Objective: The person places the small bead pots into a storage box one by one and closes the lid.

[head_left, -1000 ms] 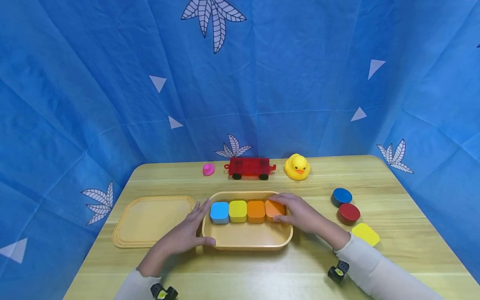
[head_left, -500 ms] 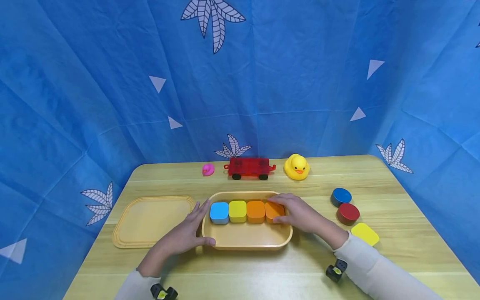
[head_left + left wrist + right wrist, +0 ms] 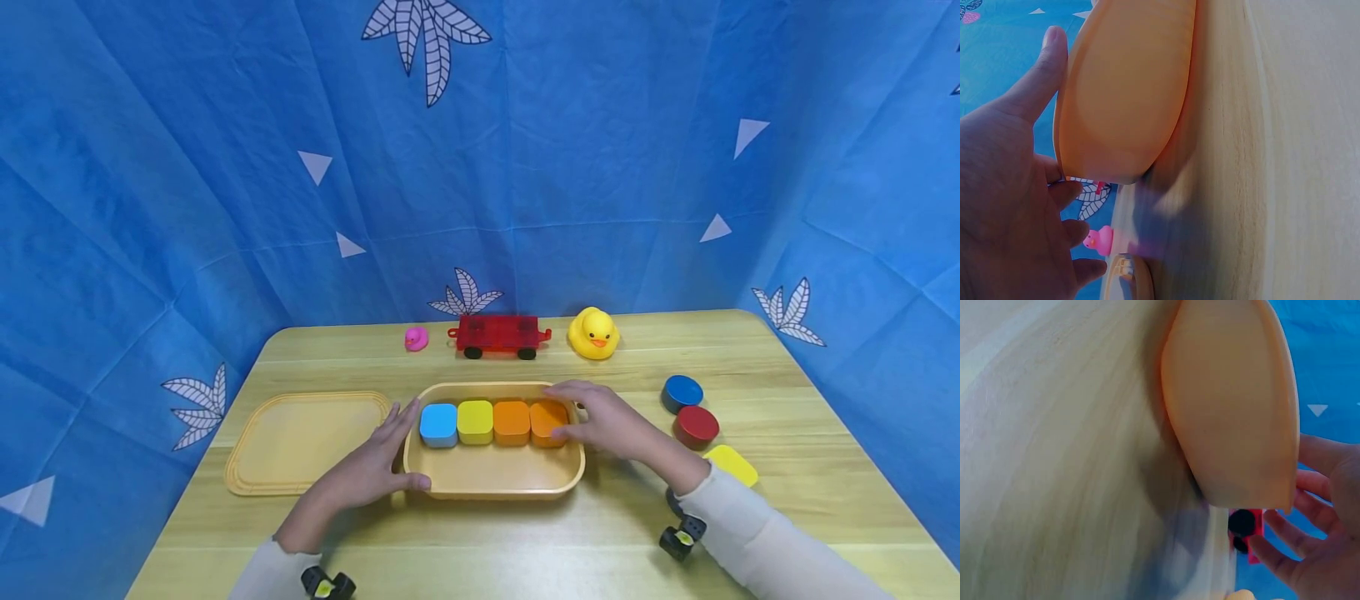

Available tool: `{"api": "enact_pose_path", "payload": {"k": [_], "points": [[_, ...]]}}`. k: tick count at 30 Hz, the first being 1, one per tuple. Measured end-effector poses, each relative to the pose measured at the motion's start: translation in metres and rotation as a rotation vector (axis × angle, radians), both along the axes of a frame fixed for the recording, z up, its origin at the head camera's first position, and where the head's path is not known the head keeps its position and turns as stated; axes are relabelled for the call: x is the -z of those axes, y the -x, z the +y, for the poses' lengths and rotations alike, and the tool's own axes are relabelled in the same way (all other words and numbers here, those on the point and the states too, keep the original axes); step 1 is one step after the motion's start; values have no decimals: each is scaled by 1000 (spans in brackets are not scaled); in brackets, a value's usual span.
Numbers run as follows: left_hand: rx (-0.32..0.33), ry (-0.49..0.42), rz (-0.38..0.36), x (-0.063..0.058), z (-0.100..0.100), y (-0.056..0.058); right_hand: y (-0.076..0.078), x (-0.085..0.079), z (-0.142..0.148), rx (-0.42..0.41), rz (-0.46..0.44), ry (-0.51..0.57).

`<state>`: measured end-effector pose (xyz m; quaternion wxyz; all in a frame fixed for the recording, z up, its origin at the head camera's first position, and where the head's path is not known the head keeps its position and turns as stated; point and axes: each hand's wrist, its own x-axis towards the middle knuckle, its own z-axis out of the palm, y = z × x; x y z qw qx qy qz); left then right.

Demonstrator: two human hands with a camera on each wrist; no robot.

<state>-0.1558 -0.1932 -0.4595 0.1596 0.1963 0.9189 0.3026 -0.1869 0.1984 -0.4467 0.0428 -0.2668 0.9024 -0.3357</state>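
A pale orange oblong tub sits mid-table. Along its far inner wall stands a row of rounded-square blocks: a light blue block, a yellow block, an orange block and a second orange block at the right end. My left hand rests at the tub's left end, thumb over the near rim, fingers spread along the side. My right hand is at the right end, its fingers and thumb reaching over the rim beside the right-hand orange block. In the right wrist view its fingers are loosely spread, holding nothing.
A flat pale orange lid lies left of the tub. Behind stand a pink duck, a red wheeled cart and a yellow duck. A blue round piece, a red round piece and a yellow piece lie right.
My right hand has let go of the right-hand orange block and drawn back slightly to the right. That block now sits level in the row. The left hand has not moved.
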Motion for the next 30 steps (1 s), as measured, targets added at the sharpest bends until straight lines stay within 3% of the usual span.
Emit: {"api": "enact_pose_path", "payload": {"k": [17, 30], "points": [[3, 2, 2, 2, -1, 0, -1, -15, 38, 97, -4, -1], [5, 1, -1, 3, -2, 1, -1, -15, 89, 202, 3, -40]]}}
